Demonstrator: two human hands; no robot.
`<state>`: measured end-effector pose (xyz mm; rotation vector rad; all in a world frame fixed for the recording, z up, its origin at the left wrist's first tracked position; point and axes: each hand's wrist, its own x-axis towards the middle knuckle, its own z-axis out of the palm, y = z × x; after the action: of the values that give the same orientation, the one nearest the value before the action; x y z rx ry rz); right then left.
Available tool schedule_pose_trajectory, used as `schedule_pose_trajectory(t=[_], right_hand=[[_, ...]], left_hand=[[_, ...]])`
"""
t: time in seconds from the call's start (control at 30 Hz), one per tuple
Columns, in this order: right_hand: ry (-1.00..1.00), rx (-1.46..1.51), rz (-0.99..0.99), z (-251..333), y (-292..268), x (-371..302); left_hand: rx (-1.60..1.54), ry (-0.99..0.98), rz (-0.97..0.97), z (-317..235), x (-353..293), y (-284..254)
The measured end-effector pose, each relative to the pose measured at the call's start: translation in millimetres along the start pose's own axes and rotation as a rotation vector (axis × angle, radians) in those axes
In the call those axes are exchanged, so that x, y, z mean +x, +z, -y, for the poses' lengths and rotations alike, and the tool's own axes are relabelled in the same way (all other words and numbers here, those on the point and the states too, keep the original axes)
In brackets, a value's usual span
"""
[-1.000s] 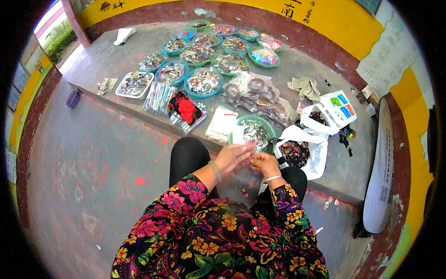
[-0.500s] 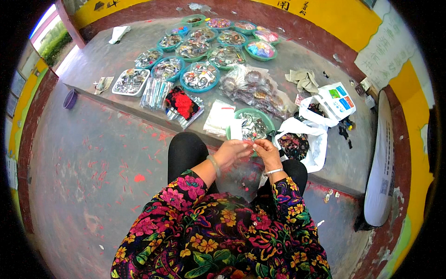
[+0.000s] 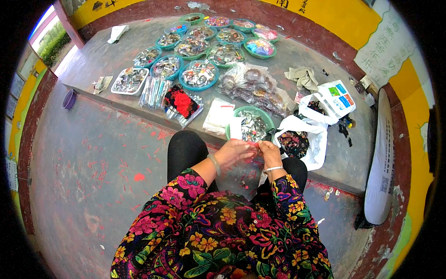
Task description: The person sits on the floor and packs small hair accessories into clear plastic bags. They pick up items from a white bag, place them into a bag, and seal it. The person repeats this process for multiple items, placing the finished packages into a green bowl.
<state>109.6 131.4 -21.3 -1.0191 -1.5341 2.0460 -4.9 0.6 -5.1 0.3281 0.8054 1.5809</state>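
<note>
My two hands meet in front of my knees, just before a green basin point(image 3: 269, 118) of small glinting packets. The fingers of my left hand point(image 3: 232, 152) are pinched on a small red strip point(image 3: 253, 145), too small to name more exactly. My right hand point(image 3: 270, 154) is closed at the strip's other end, its fingertips close to the left ones. A white card point(image 3: 235, 129) stands up just beyond my left fingers, against the basin; whether the hand holds it I cannot tell. White packets point(image 3: 218, 115) lie left of the basin.
Several blue and green basins point(image 3: 199, 76) of small goods crowd the raised ledge, with a white tray point(image 3: 129, 82) at their left. Transparent bags point(image 3: 253, 86) lie behind my hands. A white plastic bag point(image 3: 316, 151) with dark floral cloth stands at my right knee. Red scraps dot the floor.
My right hand has turned slightly and its fingers have drawn in, a little apart from the left ones. More of the red strip shows between them. The left hand has hardly moved.
</note>
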Motion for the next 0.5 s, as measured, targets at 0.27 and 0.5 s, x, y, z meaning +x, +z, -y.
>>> schedule_pose_trajectory(t=[0.27,0.5], right_hand=[[-1.045,-0.940,-0.091,27,17,-23],[-1.010,-1.101,-0.092,21,21,-28]], left_hand=[[0.150,0.056,-0.106,17,14,-16],[0.279,0.044,-0.075,17,10,-8]])
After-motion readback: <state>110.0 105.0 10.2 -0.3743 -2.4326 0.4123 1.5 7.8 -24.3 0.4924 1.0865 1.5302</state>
